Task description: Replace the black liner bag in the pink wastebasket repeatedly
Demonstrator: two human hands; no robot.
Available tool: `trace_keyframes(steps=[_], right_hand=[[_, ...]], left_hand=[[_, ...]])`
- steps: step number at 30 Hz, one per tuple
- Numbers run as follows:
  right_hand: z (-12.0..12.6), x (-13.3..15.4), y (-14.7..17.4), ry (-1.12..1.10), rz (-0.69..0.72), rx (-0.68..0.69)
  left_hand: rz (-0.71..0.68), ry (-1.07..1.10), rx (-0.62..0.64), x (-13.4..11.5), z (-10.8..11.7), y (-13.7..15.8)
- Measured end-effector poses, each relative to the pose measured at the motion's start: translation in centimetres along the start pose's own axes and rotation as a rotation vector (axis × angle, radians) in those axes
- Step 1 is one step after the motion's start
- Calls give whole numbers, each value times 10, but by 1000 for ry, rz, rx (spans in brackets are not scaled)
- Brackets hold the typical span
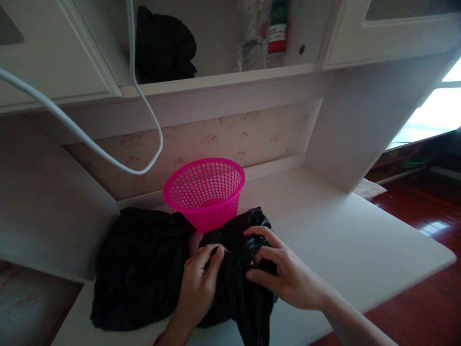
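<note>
Both hands are at a black plastic bag (234,288) on the white desktop. My left hand (201,278) pinches the bag's edge between thumb and fingers. My right hand (281,269) has its fingers curled around a bunched part of the same bag, on its right side. What lies inside the bag is hidden, though a small pink spot shows near the right fingers. A second black plastic bag (140,269), full and crumpled, rests to the left. Just behind the hands stands a bright pink mesh basket (205,211), its inside visible from above.
A white cable (82,137) loops down in front at the upper left. The shelf (216,79) above carries a black bundle (163,45), a clear plastic bottle (252,43) and a bottle with a green and red label (278,29). White side panels flank the desktop (345,240).
</note>
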State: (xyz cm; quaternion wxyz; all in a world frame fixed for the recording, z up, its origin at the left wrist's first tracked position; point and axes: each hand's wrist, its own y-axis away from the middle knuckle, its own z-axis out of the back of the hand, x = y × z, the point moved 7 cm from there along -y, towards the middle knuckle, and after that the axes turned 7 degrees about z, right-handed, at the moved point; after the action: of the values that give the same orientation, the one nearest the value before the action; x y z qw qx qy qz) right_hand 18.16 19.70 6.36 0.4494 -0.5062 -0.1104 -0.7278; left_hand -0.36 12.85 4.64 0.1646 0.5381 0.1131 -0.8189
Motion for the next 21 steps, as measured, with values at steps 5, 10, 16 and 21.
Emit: trace_keyframes(steps=[5,10,16,21], right_hand=[[29,-18,23,-204,-13,-106],[55,-70,54,-404,-178,-278],[81,-71,43,-385,-132,-543],[67,-8,-8,-334,85,-384]], left_hand=[[37,-100,-286,27,41,-13],[126,-176,-514,77,88,-20],[21,-143,-441,57,85,-5],[-284,92,-255,-8,62,8]])
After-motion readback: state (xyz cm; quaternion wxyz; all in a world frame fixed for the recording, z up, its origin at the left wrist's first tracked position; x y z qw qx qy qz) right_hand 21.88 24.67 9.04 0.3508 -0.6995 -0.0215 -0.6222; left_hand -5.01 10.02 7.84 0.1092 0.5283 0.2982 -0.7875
